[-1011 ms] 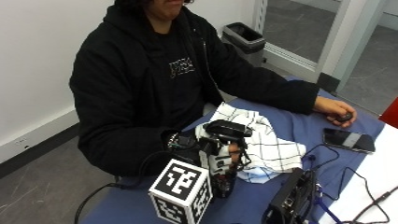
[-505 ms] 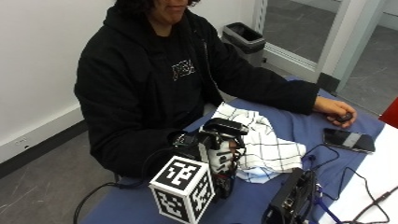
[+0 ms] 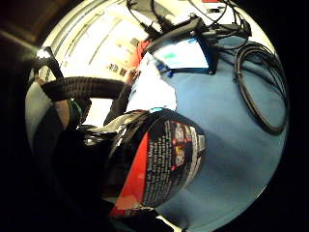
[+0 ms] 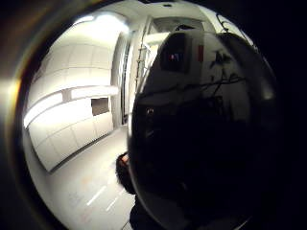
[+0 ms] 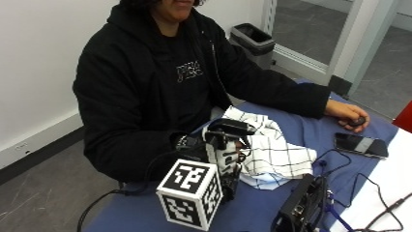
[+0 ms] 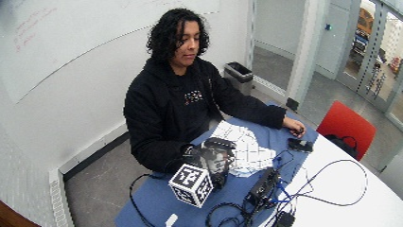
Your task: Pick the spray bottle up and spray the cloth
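1. Gloved right hand at the near edge of the blue table, its fingers curled round the spray bottle, which stands upright in the grip with its black trigger head on top.
2. Bottle body fills much of both palm views, dark with a red and black printed label; in the thumb side view it shows as a dark rounded mass.
3. White cloth with thin dark checks lies crumpled on the table just beside the bottle, on the side toward the person's bare hand.
4. Black box with cables sits near the cloth at the table's front.
5. Phone lies flat further along the table.
6. Bare left hand rests on the table beyond the phone, well apart from the cloth.
7. Black bin stands on the floor behind the person.
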`<act>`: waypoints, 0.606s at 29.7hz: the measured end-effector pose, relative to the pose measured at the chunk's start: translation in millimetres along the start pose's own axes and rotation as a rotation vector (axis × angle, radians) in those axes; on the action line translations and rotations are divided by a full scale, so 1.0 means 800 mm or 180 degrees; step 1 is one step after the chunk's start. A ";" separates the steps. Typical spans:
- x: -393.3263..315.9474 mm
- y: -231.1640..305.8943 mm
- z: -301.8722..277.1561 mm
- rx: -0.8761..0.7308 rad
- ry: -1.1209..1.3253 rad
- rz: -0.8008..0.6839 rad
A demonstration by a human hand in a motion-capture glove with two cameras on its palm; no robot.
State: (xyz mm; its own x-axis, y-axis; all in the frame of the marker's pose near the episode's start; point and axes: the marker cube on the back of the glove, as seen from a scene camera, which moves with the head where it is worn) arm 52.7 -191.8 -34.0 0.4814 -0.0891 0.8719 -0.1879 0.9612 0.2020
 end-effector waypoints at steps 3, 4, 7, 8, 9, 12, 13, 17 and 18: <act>-0.019 0.012 0.011 -0.0306 0.0224 0.0283; -0.026 0.015 0.015 -0.0449 0.0317 0.0413; -0.042 0.019 0.026 -0.0911 0.0568 0.0844; -0.045 0.019 0.029 -0.1063 0.0641 0.0988; -0.047 0.018 0.032 -0.1215 0.0712 0.1135; -0.050 0.011 0.045 -0.1645 0.0924 0.1584; -0.051 0.009 0.049 -0.1771 0.0996 0.1726; -0.052 -0.003 0.063 -0.2120 0.1292 0.2175; -0.053 -0.005 0.066 -0.2159 0.1374 0.2255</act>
State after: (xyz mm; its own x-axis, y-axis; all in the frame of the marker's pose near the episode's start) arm -12.0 -206.1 -47.9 0.7364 0.5181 0.4351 -0.0922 0.7140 -0.6941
